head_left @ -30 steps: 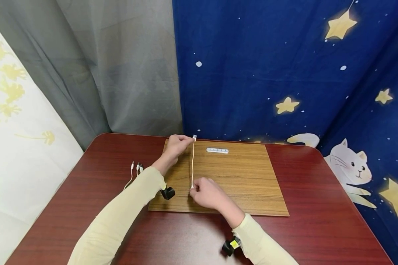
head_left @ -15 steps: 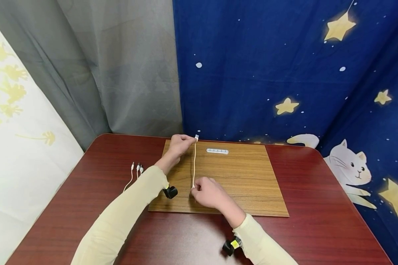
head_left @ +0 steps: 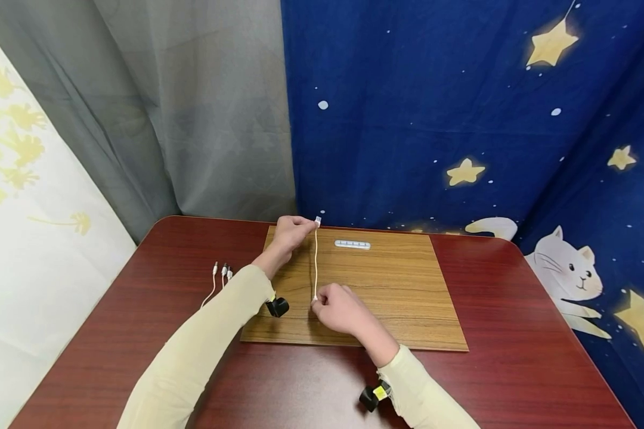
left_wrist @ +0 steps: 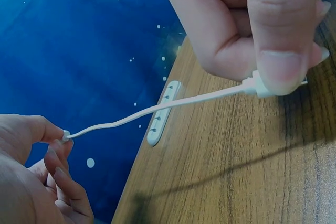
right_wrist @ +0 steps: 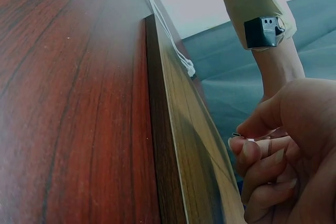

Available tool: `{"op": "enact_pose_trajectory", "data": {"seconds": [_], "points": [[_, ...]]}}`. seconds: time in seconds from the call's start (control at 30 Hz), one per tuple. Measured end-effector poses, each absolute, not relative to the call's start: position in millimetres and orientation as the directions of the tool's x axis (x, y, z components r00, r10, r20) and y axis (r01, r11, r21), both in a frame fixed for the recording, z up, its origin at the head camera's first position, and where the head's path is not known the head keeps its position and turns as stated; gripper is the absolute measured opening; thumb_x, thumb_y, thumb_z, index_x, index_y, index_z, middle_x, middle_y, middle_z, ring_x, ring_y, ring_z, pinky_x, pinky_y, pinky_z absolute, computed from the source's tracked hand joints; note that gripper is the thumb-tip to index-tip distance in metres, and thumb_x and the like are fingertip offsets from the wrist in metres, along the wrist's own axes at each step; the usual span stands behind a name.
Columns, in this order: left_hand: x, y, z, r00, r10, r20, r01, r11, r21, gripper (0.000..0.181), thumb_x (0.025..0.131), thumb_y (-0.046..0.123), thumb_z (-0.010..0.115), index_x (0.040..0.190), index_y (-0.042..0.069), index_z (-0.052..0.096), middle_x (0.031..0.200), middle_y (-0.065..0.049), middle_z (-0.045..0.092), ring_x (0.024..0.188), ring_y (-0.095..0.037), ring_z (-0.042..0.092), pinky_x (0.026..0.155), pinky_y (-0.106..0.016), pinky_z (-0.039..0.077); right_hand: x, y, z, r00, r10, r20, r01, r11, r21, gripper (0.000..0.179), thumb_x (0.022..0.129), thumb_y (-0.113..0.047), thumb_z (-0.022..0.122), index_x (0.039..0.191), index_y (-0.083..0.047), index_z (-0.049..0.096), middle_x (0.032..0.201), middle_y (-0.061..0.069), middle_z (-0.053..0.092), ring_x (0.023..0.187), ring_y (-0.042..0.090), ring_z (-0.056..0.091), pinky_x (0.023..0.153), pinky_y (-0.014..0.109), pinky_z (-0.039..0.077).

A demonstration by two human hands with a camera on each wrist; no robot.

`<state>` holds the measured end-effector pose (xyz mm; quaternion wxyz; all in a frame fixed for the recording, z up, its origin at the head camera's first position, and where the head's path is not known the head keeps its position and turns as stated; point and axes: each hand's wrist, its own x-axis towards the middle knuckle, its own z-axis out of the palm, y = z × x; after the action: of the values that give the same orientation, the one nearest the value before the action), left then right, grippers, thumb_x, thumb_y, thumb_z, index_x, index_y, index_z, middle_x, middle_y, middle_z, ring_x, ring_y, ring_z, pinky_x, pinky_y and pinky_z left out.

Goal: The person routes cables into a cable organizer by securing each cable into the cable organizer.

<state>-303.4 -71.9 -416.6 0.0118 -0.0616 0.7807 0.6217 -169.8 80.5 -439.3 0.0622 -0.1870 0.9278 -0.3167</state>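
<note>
A short white USB cable (head_left: 315, 262) is stretched lengthwise over the wood-grain board (head_left: 386, 298). My left hand (head_left: 294, 231) pinches its far end, with the flat plug pointing up past the fingertips. At the near end my right hand (head_left: 337, 307) grips the small connector between thumb and curled forefinger. In the left wrist view the cable (left_wrist: 199, 99) bends slightly between both hands and casts a shadow on the wood. The connector's narrow metal tip (right_wrist: 236, 135) pokes out in the right wrist view. A white slotted cable holder (head_left: 352, 244) lies near the board's far edge.
Several more white cables (head_left: 213, 286) lie on the red-brown table (head_left: 166, 262) left of the board, partly hidden by the left sleeve (head_left: 204, 333). Grey and blue curtains (head_left: 365, 119) hang behind the table's far edge.
Both hands have shifted slightly right with the cable stretched between them, and the right hand has moved a little away from the person. Both grips stay the same.
</note>
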Motion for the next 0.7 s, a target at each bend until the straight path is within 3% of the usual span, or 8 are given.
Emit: {"op": "enact_pose_trajectory", "data": {"seconds": [0.37, 0.7], "points": [[-309.5, -67.2, -418.6, -0.99, -0.078, -0.119, -0.135, 0.256, 0.957, 0.016, 0.09, 0.02, 0.077, 0.091, 0.005, 0.077, 0.084, -0.001, 0.058, 0.061, -0.014, 0.042, 0.053, -0.027, 0.033, -171.0, 83.1, -438.3, -0.929, -0.369, 0.005, -0.296, 0.738, -0.606, 0.034, 0.094, -0.017, 0.063, 0.062, -0.018, 0.05, 0.056, -0.007, 0.043, 0.052, 0.012, 0.044, 0.051, 0.03, 0.036], [-314.4, -61.5, -419.0, -0.989, -0.083, -0.122, -0.139, 0.264, 0.954, 0.014, 0.089, 0.019, 0.077, 0.088, 0.005, 0.076, 0.074, 0.0, 0.056, 0.054, -0.013, 0.041, 0.047, -0.027, 0.031, -173.5, 87.5, -436.7, -0.937, -0.347, -0.028, -0.269, 0.773, -0.574, 0.033, 0.093, -0.017, 0.063, 0.063, -0.018, 0.051, 0.058, -0.004, 0.045, 0.054, 0.015, 0.046, 0.052, 0.032, 0.038]]}}
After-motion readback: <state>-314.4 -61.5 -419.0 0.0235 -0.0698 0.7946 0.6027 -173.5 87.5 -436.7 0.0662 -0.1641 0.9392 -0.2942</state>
